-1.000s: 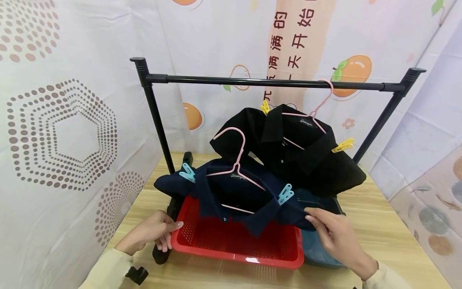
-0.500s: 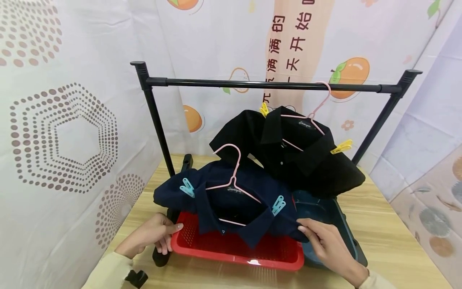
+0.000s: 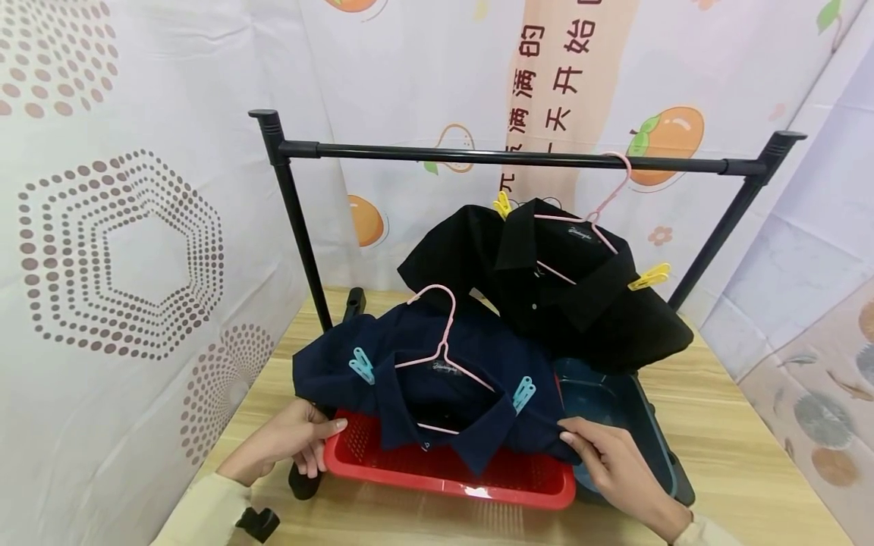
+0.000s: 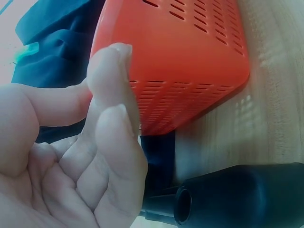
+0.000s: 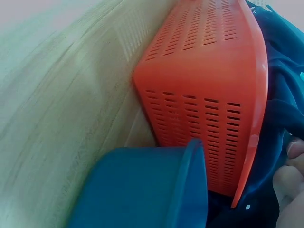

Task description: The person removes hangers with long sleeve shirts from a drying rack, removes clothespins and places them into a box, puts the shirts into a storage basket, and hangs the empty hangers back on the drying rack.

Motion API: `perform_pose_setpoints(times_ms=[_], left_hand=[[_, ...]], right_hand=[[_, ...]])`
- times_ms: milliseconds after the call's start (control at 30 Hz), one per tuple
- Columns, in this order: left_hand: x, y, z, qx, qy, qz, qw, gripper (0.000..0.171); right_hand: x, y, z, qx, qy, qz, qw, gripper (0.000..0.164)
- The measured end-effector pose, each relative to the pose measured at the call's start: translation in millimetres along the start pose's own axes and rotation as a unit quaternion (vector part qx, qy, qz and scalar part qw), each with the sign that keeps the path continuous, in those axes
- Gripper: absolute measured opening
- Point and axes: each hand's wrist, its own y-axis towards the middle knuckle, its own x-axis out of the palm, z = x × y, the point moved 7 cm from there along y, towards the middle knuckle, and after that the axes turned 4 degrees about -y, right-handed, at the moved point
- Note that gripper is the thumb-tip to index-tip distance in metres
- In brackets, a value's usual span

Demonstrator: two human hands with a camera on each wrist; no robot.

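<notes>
A navy shirt [image 3: 526, 432] on a pink hanger [image 3: 444, 334] lies over the red basket [image 3: 451, 491], its collar toward the front. Light blue clothespins [image 3: 523, 394] clip it at both shoulders. My right hand [image 3: 617, 466] pinches the sleeve end at the basket's right side; only some of its fingers [image 5: 288, 185] show in the right wrist view. At the basket's front left corner, my left hand [image 3: 283, 441] grips the rim between thumb and fingers. The left wrist view shows that hand's curled fingers [image 4: 114, 80] against the basket's outer wall [image 4: 175, 52].
A black shirt [image 3: 594, 318] with yellow clothespins [image 3: 649, 277] hangs from the black rack's bar [image 3: 437, 157] behind. To the right of the basket stands a dark blue bin [image 3: 655, 425]. A rack foot [image 3: 303, 481] stands left of the basket.
The navy shirt and its hanger have come down and toward the front, onto the basket. My right hand has shifted left and slightly down with the sleeve; my left hand stays at the rim.
</notes>
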Motion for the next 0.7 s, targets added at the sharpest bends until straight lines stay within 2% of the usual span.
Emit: perform_pose_setpoints(times_ms=[367,700], left_hand=[[0.0,2.0,-2.0,0.004,-0.011,0.002,0.9999,0.041],[-0.9,-1.2,-0.9,0.004,0.007,0.019,0.9998,0.041]], right_hand=[[8.2,-0.8,8.8,0.006,-0.018,-0.015,1.000,0.032],[12.7,2.0,12.8,0.005,-0.014,-0.032,0.999,0.030]])
